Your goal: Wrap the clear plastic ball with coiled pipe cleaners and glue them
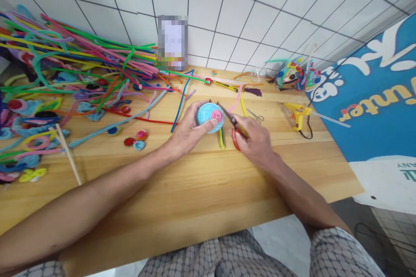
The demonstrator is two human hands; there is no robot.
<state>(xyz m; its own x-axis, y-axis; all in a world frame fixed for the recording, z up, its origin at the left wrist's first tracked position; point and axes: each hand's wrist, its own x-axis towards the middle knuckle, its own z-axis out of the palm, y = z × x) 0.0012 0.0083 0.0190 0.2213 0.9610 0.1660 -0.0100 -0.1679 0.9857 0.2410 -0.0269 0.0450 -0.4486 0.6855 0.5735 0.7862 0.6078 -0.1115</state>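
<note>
The left hand (pixel 190 129) grasps the ball (pixel 208 114) from its left; rightward, the right hand (pixel 256 139) grips scissors (pixel 233 120) slanting forward-left.

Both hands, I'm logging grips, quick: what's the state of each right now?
Left hand: closed around the light-blue and pink pipe-cleaner ball.
Right hand: closed, holding red-handled scissors.

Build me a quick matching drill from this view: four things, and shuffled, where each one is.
1. Blue-and-pink ball
2. Red-handled scissors
3. Yellow glue gun
4. Wooden stick

A. In the right hand
B. Left of both hands
C. Right of both hands, near the blue banner
D. In the left hand

Pairs: 1-D, 2-A, 3-C, 4-B
</note>
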